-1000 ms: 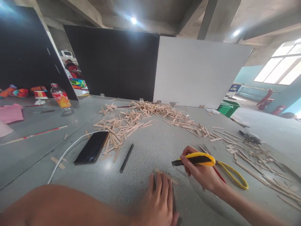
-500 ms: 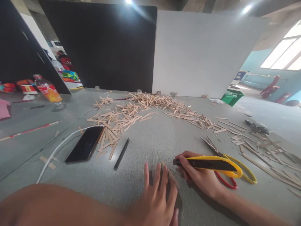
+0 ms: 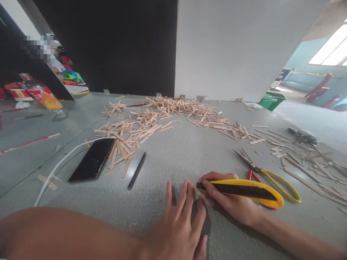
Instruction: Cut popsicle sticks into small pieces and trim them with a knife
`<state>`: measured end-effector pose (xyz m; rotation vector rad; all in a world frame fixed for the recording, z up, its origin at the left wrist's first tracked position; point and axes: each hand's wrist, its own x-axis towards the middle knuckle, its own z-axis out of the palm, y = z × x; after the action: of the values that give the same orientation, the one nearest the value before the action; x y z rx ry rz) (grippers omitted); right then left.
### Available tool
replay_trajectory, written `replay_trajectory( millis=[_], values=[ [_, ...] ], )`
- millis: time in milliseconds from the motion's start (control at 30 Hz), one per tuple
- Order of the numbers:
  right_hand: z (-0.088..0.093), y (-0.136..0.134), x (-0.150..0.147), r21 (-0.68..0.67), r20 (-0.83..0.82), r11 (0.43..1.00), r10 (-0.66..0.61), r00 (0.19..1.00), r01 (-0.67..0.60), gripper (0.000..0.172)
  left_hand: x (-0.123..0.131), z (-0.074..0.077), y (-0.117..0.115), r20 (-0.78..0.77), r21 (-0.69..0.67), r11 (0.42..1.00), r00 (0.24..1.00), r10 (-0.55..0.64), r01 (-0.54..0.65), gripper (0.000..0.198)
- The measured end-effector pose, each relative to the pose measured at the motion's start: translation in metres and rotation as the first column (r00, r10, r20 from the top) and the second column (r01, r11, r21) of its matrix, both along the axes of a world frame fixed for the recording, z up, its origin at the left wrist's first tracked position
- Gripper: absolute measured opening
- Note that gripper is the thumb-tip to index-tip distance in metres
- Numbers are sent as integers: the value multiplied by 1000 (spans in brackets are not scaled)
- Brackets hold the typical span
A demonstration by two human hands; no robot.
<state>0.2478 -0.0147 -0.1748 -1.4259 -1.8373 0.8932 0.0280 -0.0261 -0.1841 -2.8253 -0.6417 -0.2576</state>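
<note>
My left hand (image 3: 184, 224) lies on the grey table with its fingers stretched out and apart. Its fingertips rest against a small wooden craft stick (image 3: 200, 196), which is partly covered by the fingers. My right hand (image 3: 230, 202) is closed around a yellow and black utility knife (image 3: 244, 189). The knife's front end points left, close beside the stick; whether the blade touches the wood I cannot tell. Behind the right hand lies a pair of scissors (image 3: 253, 167) with one yellow and one red handle, the red one partly hidden by the knife.
A heap of craft sticks (image 3: 173, 106) arcs across the back. On the left lie a black pen (image 3: 137, 171), a phone (image 3: 93, 159) with a white cable (image 3: 54, 171), and a bottle (image 3: 45, 95). Offcuts (image 3: 314, 173) are scattered at right. Black and white panels (image 3: 244, 50) stand behind.
The camera view has tilted down a little. My right hand has brought the knife's front end slightly left, closer to the stick; the left hand stays nearly in place.
</note>
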Motion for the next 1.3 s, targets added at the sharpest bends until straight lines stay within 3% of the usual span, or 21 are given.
replay_trajectory(
  millis=[400,600,800,867,1000,1100,1167,1300],
  values=[
    [-1,1,0,-3,-38,1000,-18,999,17,30,0,8,1,-13,4,1000,1000,21,-21,58],
    [2,0,-3,83,28,990,-114,993,112,27,1,-3,0,63,73,997,998,32,-36,60],
    [3,-1,-3,156,47,972,-186,981,177,24,3,-6,-1,147,44,998,988,48,-55,53],
    [2,-1,-4,130,50,975,-186,981,178,24,4,-5,-1,159,56,998,987,-1,-8,49],
    [-1,1,-5,73,-61,979,-184,981,188,25,3,-7,3,207,145,968,951,-231,204,33],
    [-6,1,-4,35,-136,976,-208,969,214,28,2,-9,4,253,180,961,934,-252,210,34],
    [-9,1,-2,-9,-161,972,-233,959,235,30,0,-8,4,218,123,982,961,-170,145,42],
    [-14,-1,1,-49,-221,970,-242,945,237,32,-2,0,5,52,-135,990,998,-44,51,61]
  ],
)
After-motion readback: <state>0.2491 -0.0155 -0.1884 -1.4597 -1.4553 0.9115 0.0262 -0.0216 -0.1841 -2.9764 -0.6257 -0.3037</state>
